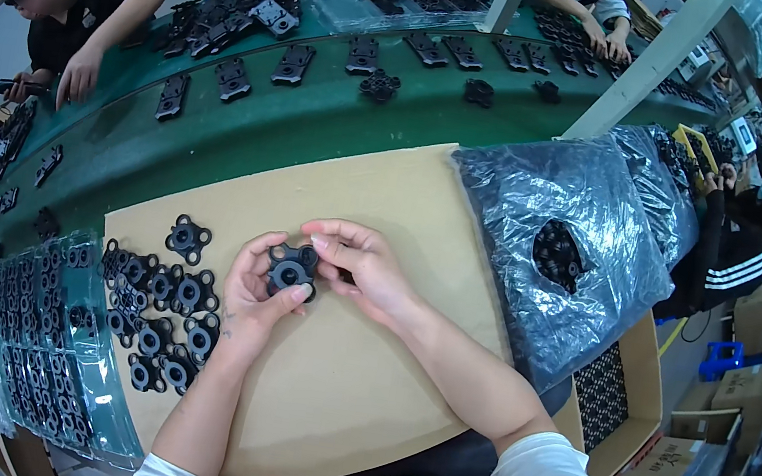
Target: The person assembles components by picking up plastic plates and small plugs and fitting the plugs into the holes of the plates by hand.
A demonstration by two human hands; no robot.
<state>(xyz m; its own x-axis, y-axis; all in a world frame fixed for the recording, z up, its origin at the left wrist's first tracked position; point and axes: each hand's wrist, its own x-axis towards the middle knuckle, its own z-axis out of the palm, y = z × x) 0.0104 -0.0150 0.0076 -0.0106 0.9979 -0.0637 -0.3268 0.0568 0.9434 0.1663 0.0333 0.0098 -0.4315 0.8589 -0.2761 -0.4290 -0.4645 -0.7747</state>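
Note:
Over the cardboard sheet (pixel 364 354), my left hand (pixel 251 296) grips a black plastic part with rounded lobes and a grey ring (pixel 288 271) at its middle, thumb across its lower edge. My right hand (pixel 364 270) is closed at the part's upper right side, thumb and fingertips on a lobe. Something small and dark shows below the right palm; I cannot make out what it is. Several similar lobed parts (pixel 162 286) lie in a loose cluster left of my left hand, and a single one (pixel 188 239) sits just above them.
At right lies a grey plastic bag (pixel 545 194), torn open over dark parts, beside an open carton (pixel 635 414). Clear trays (pixel 102 359) of lobed parts stand at left. Beyond runs a green conveyor (pixel 249 135) with black plates (pixel 294 64). Co-workers sit around it; a metal post (pixel 637 74) rises there.

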